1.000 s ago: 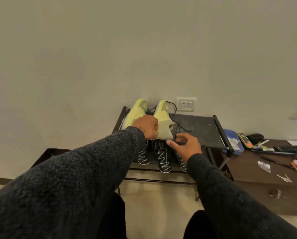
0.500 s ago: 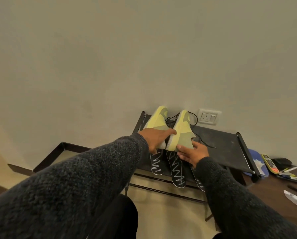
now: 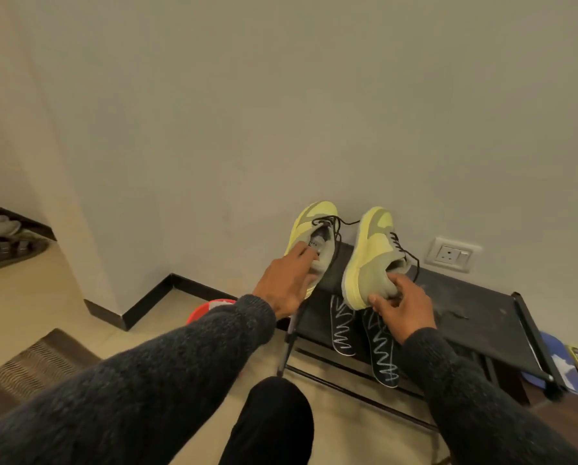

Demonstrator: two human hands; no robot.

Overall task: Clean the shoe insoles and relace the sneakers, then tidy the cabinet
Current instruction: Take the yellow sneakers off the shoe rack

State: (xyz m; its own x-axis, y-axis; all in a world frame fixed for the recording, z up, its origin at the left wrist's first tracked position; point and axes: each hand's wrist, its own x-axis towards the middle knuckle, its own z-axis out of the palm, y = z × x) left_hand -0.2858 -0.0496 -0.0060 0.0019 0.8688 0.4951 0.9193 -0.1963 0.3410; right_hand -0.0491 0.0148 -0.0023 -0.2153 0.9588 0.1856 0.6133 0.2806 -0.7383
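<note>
Two yellow-green sneakers with black laces are held up off the black shoe rack (image 3: 475, 307), toes pointing up toward the wall. My left hand (image 3: 286, 285) grips the left sneaker (image 3: 309, 226) at its opening, fingers inside by the tongue. My right hand (image 3: 403, 305) holds the right sneaker (image 3: 370, 253) by its heel. Two black insoles (image 3: 343, 327) with white zigzag lines lie on the rack's lower shelf, partly hidden under the shoes and my right hand.
A wall socket (image 3: 452, 255) sits right of the shoes. A red bucket (image 3: 210, 308) peeks out behind my left sleeve. A blue item (image 3: 556, 360) and a yellow gadget lie at the right edge. A ribbed mat (image 3: 36, 364) lies at lower left, other shoes at far left.
Both hands have lifted the sneakers off the rack's top and parted them, one shoe in each hand. The camera has swung left, so the desk at right has left the view.
</note>
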